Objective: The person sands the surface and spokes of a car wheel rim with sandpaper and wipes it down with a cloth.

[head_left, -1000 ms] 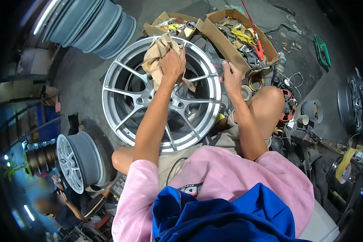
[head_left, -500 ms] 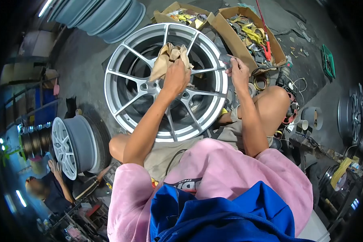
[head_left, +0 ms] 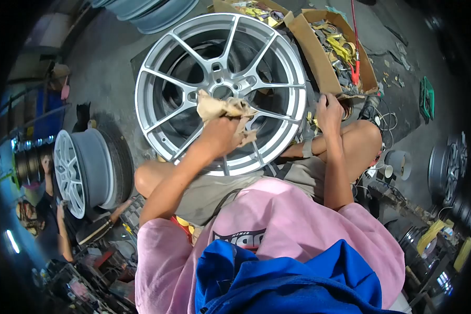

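A silver spoked wheel rim lies face up in front of my crossed legs. My left hand is closed on a crumpled tan cloth, which rests over the lower spokes just below the hub. To the right of the rim, my right hand is raised above my knee, its fingers curled together. Whether anything small is inside those fingers is hidden.
Cardboard boxes of tape and scraps stand behind the rim. Another wheel stands upright at left, near a co-worker. A green basket, cables and tape rolls lie at right.
My left hand has moved the cloth from the upper part of the rim toward me, below the hub. My right hand has left the rim's edge, and its fingers have curled in.
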Tool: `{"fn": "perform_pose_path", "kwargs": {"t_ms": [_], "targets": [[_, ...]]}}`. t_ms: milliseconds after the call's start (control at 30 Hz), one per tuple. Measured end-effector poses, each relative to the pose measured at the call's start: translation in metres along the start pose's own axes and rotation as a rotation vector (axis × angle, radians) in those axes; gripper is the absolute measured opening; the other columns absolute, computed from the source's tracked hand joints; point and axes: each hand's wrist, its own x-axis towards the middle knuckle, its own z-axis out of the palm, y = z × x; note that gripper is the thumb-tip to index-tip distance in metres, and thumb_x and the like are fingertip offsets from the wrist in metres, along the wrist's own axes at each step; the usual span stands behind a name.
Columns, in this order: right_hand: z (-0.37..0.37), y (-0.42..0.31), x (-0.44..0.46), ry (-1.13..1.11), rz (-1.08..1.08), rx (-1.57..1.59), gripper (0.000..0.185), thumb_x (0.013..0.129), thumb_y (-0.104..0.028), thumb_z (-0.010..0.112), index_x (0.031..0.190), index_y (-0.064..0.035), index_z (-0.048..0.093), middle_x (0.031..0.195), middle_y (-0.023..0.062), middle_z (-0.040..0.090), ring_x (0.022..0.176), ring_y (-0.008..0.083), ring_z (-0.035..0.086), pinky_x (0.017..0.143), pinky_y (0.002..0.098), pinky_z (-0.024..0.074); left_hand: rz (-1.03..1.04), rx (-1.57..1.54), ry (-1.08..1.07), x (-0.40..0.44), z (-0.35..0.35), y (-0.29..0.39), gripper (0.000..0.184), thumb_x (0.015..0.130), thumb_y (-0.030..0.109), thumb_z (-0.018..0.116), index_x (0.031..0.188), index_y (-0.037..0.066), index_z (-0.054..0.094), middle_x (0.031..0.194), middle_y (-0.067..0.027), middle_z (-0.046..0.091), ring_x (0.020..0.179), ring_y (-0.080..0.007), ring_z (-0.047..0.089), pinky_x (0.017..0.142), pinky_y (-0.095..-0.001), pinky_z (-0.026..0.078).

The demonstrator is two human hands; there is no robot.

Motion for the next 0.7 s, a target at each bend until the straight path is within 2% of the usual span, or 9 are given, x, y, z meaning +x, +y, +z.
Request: {"fn": "perform_pose_path", "kwargs": {"t_ms": [33, 67, 167, 200, 233, 300, 500, 567, 700], "targets": [[0.001, 0.008, -0.006, -0.082, 0.035, -0.115, 0.033, 0.106, -0.022, 0.054, 0.110, 0.0038, 0.073, 0.090, 0.0246, 0.074, 0.087, 0.0425, 0.073, 0.084, 0.0518, 0.0548, 0.101, -0.112, 0.086, 0.000, -0.013, -0.008, 0.044, 0.091, 0.041, 0.077, 0.099, -0.002, 0.074, 0.095, -0.0248, 0.076, 0.091, -0.0416, 0.074, 0.085, -0.0482, 0.057], [0.003, 0.013, -0.012, -0.159, 0.072, -0.231, 0.032, 0.105, -0.022, 0.053, 0.106, 0.0040, 0.072, 0.092, 0.0268, 0.073, 0.091, 0.0469, 0.071, 0.087, 0.0540, 0.0534, 0.021, -0.175, 0.065, -0.003, -0.040, -0.004, 0.045, 0.089, 0.042, 0.079, 0.097, -0.002, 0.075, 0.093, -0.0236, 0.076, 0.089, -0.0404, 0.074, 0.083, -0.0473, 0.057], [0.009, 0.023, -0.034, -0.355, 0.241, -0.100, 0.033, 0.106, -0.024, 0.053, 0.106, 0.0033, 0.071, 0.093, 0.0260, 0.073, 0.088, 0.0459, 0.072, 0.087, 0.0540, 0.0529, -0.077, -0.226, 0.165, 0.001, -0.083, -0.018, 0.044, 0.085, 0.041, 0.085, 0.094, -0.002, 0.076, 0.087, -0.0205, 0.075, 0.083, -0.0361, 0.074, 0.078, -0.0432, 0.057], [0.023, 0.046, -0.045, -0.389, 0.330, 0.102, 0.034, 0.108, -0.026, 0.052, 0.113, 0.0043, 0.068, 0.090, 0.0237, 0.074, 0.081, 0.0383, 0.074, 0.079, 0.0494, 0.0576, -0.026, -0.203, 0.284, 0.002, -0.087, -0.029, 0.041, 0.084, 0.038, 0.087, 0.092, -0.001, 0.076, 0.084, -0.0183, 0.074, 0.079, -0.0347, 0.072, 0.074, -0.0428, 0.056], [0.024, 0.039, -0.049, -0.396, 0.323, 0.094, 0.034, 0.108, -0.026, 0.052, 0.113, 0.0043, 0.068, 0.090, 0.0237, 0.074, 0.081, 0.0383, 0.074, 0.079, 0.0494, 0.0576, -0.013, -0.126, 0.353, 0.003, -0.093, -0.040, 0.041, 0.084, 0.037, 0.087, 0.090, -0.002, 0.075, 0.084, -0.0179, 0.072, 0.078, -0.0356, 0.071, 0.072, -0.0443, 0.054], [0.029, 0.025, -0.062, -0.392, 0.576, 0.341, 0.038, 0.112, -0.025, 0.053, 0.126, 0.0085, 0.063, 0.098, 0.0163, 0.071, 0.077, 0.0186, 0.072, 0.067, 0.0315, 0.0615, -0.025, 0.015, 0.509, 0.006, -0.099, -0.061, 0.040, 0.084, 0.035, 0.086, 0.087, -0.003, 0.074, 0.084, -0.0176, 0.070, 0.080, -0.0360, 0.069, 0.073, -0.0463, 0.053], [0.036, 0.039, -0.083, -0.488, 0.732, 0.450, 0.038, 0.112, -0.033, 0.056, 0.127, 0.0011, 0.060, 0.095, 0.0094, 0.068, 0.078, 0.0186, 0.071, 0.074, 0.0369, 0.0649, -0.043, 0.151, 0.567, 0.011, -0.092, -0.099, 0.033, 0.086, 0.031, 0.083, 0.088, 0.000, 0.075, 0.093, -0.0141, 0.067, 0.097, -0.0342, 0.063, 0.083, -0.0432, 0.052], [0.030, -0.002, -0.089, -0.415, 0.916, 0.595, 0.041, 0.112, -0.039, 0.056, 0.119, 0.0007, 0.062, 0.082, 0.0020, 0.061, 0.073, 0.0116, 0.064, 0.074, 0.0351, 0.0637, -0.040, 0.175, 0.652, 0.011, -0.084, -0.106, 0.033, 0.085, 0.034, 0.083, 0.089, 0.002, 0.075, 0.098, -0.0119, 0.066, 0.103, -0.0320, 0.061, 0.089, -0.0440, 0.050], [0.034, -0.011, -0.097, -0.362, 1.023, 0.637, 0.044, 0.112, -0.043, 0.056, 0.127, -0.0014, 0.058, 0.087, 0.0018, 0.063, 0.073, 0.0110, 0.062, 0.081, 0.0370, 0.0634, 0.072, 0.452, 0.652, 0.025, -0.079, -0.130, 0.046, 0.088, 0.048, 0.077, 0.091, 0.003, 0.079, 0.105, -0.0112, 0.073, 0.112, -0.0290, 0.062, 0.096, -0.0463, 0.045]]}}
